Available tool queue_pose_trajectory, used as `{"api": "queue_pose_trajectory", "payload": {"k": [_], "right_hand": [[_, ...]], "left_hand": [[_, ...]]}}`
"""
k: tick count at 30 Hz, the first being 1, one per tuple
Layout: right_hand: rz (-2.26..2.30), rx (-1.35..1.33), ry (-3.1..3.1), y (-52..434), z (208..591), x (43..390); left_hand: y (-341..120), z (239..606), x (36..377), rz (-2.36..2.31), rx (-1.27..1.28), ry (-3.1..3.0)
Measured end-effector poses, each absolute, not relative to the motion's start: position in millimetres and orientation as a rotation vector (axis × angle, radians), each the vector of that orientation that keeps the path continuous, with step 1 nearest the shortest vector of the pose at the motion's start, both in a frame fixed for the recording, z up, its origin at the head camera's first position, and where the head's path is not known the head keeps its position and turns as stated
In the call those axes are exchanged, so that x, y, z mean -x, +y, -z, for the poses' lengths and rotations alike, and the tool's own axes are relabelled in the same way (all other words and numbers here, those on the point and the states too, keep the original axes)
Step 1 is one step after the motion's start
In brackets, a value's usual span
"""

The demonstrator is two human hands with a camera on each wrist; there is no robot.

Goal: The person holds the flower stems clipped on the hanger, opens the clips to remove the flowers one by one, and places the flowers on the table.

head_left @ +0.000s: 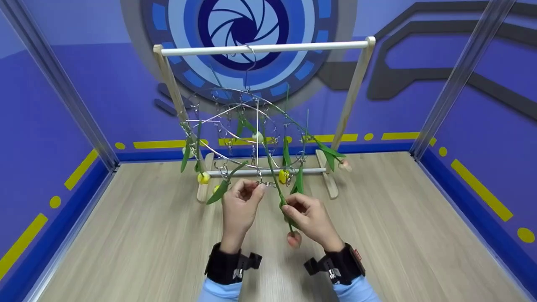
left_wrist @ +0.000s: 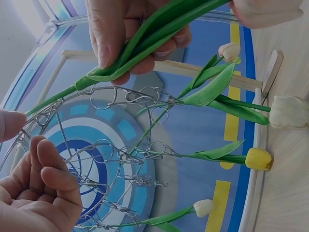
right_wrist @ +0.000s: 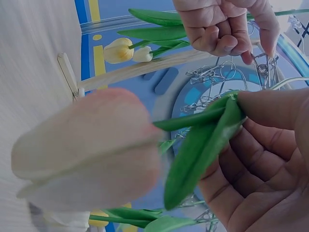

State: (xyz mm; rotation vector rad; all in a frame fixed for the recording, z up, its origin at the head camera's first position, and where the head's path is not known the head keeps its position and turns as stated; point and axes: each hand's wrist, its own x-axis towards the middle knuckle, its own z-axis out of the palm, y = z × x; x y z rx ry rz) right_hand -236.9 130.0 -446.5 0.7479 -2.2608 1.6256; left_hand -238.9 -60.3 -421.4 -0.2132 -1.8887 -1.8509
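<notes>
A wooden rack (head_left: 268, 48) stands on the light wood desk (head_left: 126, 235), and from its top rail hangs a round wire clip hanger (head_left: 247, 126) carrying several artificial tulips head down, their green stems pinched in the small metal clips.

The work in hand looks like one tulip at the hanger's near rim. To do it well, I judge the stem should be kept steady just below the clip while the clip alone is squeezed, so the ring does not swing and shake the other flowers.

The right hand (head_left: 308, 218) pinches the green stem and leaf of a pink tulip (head_left: 294, 239), thumb and fingers closed on it; the bloom hangs just under the hand, above the desk. The left hand (head_left: 240, 201) has its fingertips drawn together at a metal clip (head_left: 259, 181) on the near rim; whether it squeezes it I cannot tell for sure.
</notes>
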Motion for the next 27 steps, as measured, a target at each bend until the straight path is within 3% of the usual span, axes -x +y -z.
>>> {"api": "queue_pose_trajectory", "payload": {"k": [27], "right_hand": [[-1.654,-0.796,-2.234,137.7,446.8,237.4]], "left_hand": [[-60.8,427.1,240.8,1.647,0.334,-2.119]]}}
